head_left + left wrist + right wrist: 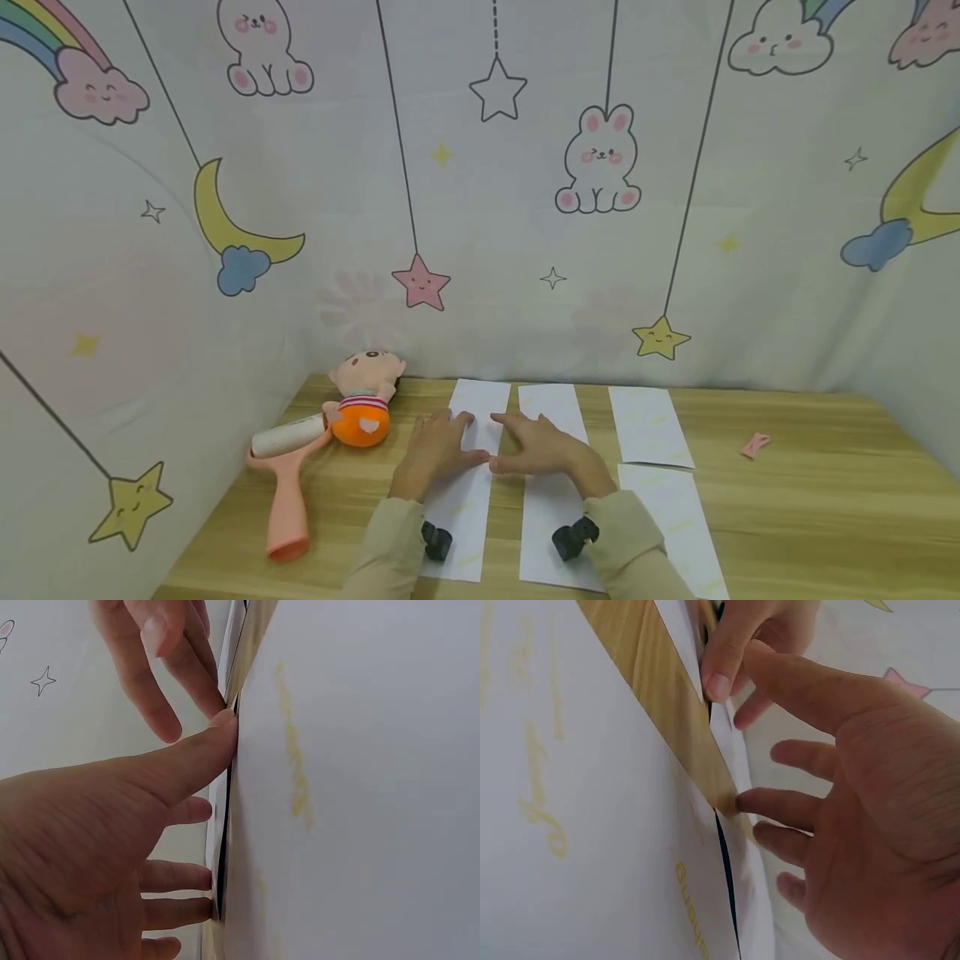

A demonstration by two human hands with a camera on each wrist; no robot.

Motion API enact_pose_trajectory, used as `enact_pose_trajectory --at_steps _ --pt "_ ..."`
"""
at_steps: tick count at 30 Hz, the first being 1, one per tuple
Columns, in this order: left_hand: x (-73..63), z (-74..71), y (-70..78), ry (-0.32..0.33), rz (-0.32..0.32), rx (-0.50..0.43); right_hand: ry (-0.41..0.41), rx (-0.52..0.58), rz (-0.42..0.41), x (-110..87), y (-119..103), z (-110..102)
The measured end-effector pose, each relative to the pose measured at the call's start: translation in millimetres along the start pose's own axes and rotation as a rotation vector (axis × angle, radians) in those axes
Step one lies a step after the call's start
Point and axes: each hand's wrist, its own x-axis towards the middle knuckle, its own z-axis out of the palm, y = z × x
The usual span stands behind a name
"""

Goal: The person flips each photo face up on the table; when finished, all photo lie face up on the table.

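White paper sheets with faint yellow print lie in three columns on the table. My left hand (437, 450) rests on the left column, over the meeting edges of its upper sheet (483, 396) and lower sheet (457, 537). Its thumb (199, 757) touches the paper edge, with the fingers spread. My right hand (542, 450) spans the middle column (546, 521) and reaches left, fingers apart and fairly straight. The two thumbs nearly meet. In the right wrist view a dark gap shows between the middle sheets (592, 825). Neither hand grips anything.
A pink-handled lint roller (287, 508) and a plush toy (363, 408) in orange lie at the left. Two more sheets form the right column, upper sheet (651, 427) and lower sheet (675, 517). A small pink clip-like piece (755, 445) lies farther right. A patterned curtain (510, 208) hangs behind.
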Motion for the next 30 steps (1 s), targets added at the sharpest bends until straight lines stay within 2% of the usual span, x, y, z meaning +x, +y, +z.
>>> enact_pose_trajectory --at_steps 10,19,24,30 --pt "-1.9 -5.1 -5.1 -0.026 0.010 -0.034 -0.036 -0.006 0.000 4.6 -2.1 9.2" --pt "-1.5 -5.4 -6.5 0.048 0.004 -0.038 -0.031 0.050 -0.008 4.4 1.2 7.3" --pt "-0.4 -5.5 -6.5 0.051 0.001 -0.030 -0.006 0.063 -0.018 3.6 2.9 2.4" --pt "-0.4 -9.0 -6.5 0.041 0.031 -0.056 0.024 0.078 -0.029 3.9 4.5 -2.7"
